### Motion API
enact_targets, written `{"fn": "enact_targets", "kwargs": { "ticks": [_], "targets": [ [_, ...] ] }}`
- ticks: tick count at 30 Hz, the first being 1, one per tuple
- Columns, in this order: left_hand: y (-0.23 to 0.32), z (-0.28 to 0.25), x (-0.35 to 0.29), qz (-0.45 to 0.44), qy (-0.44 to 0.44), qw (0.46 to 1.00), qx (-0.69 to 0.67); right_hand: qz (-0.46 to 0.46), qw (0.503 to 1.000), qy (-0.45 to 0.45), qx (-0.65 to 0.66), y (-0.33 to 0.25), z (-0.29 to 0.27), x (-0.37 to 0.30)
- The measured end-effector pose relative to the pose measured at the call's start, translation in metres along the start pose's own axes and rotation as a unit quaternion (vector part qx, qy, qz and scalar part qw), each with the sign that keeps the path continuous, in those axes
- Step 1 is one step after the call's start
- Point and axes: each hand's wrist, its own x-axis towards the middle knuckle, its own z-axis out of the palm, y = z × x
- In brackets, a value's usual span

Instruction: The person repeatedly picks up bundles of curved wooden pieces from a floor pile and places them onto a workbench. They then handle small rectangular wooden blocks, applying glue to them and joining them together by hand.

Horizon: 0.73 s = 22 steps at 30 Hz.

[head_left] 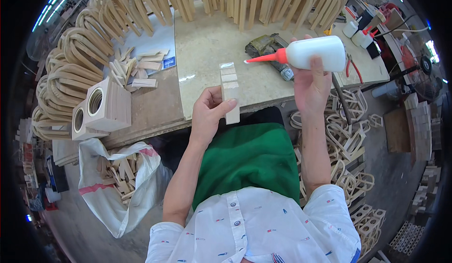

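Observation:
My left hand [207, 115] is closed on a narrow stack of pale wood strips [230, 91], thumb on the near face and fingers behind. The strips' upper ends are stepped, with a shiny wet-looking patch at the top. In my right hand [311, 86] a white glue bottle [327, 51] lies tilted almost level. Its red nozzle [266, 57] points left, a whitish bead at the tip, just above and to the right of the strips without touching them.
Bent wooden U-shaped frames [84, 51] line the table's far and left edges. Loose wood slips [136, 67] and blocks with round threaded holes [110, 105] sit at left. Behind the nozzle lies a dark tool [268, 46]; red-handled pliers [353, 69] are at right. A sack of offcuts [120, 183] stands below.

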Motion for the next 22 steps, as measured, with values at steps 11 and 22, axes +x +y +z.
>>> {"fn": "enact_targets", "kwargs": {
  "ticks": [11,22],
  "targets": [
    [0.002,0.002,-0.001,-0.019,-0.023,0.999,0.017,0.044,0.999,-0.019,-0.006,0.011,0.016,-0.01],
    [0.002,-0.001,-0.002,-0.013,-0.021,1.0,-0.007,0.042,0.999,-0.03,-0.016,0.014,0.013,-0.009]
  ]
}}
